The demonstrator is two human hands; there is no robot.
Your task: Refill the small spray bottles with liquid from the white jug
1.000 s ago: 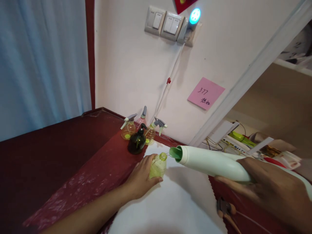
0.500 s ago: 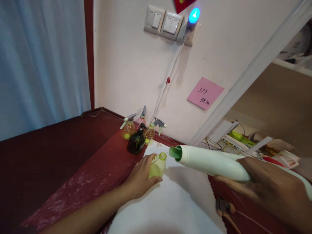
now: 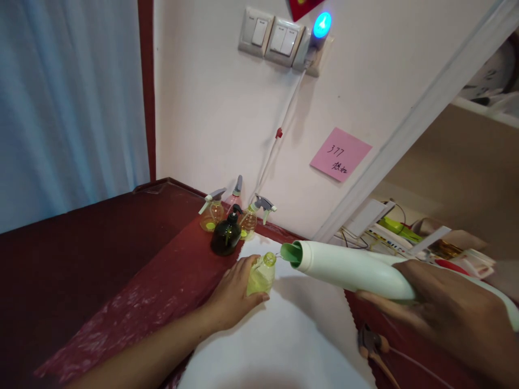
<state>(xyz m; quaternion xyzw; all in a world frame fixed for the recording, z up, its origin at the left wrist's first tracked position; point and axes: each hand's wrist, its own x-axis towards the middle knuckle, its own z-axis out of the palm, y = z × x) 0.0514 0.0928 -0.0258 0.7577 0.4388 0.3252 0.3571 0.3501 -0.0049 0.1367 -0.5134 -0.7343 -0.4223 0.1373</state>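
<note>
My left hand (image 3: 233, 294) grips a small clear plastic bottle (image 3: 261, 278), which holds pale yellow-green liquid and stands on a white cloth (image 3: 275, 340). My right hand (image 3: 441, 302) holds a large white plastic bottle (image 3: 348, 272) tilted on its side. Its green spout (image 3: 291, 254) sits just right of the small bottle's open mouth, and a thin stream seems to cross the gap, though it is too fine to be sure.
Behind the hands, a dark brown pump bottle (image 3: 227, 235) and several small spray bottles (image 3: 211, 213) stand against the wall on a dark red table (image 3: 121, 243). Cables and papers lie low at the right. A blue curtain (image 3: 68, 97) hangs at the left.
The view has drifted slightly up and to the left. Both hands and both bottles keep the same hold and the same tilt.
</note>
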